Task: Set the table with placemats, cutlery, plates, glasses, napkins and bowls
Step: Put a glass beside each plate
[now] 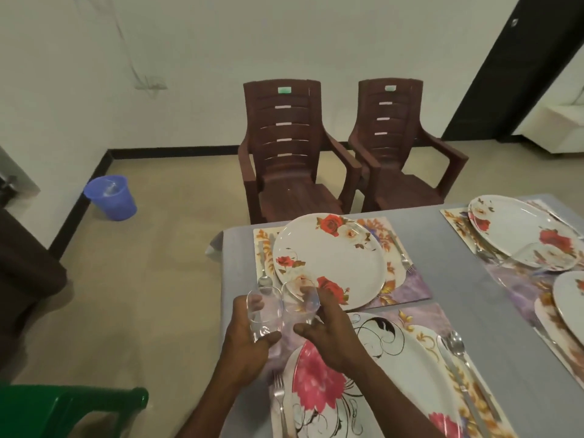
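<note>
Clear glass is filling both hands above the near-left corner of the grey counter [442,279]. Left hand [249,343] is curling its fingers round the bowl of one wine glass [264,311], thumb pressing the base of the bowl. Right hand [328,333] is pinching the second glass [300,300] low on its bowl, thumb under, fingers half spread. Both glasses are touching, hovering between the rose plate [328,257] and the pink-flower plate [363,380], each on a floral placemat [407,279]

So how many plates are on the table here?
4: far-left rose plate, near pink-flower plate, far-right plate, and one cut off at the right edge. More may lie outside view.
</note>
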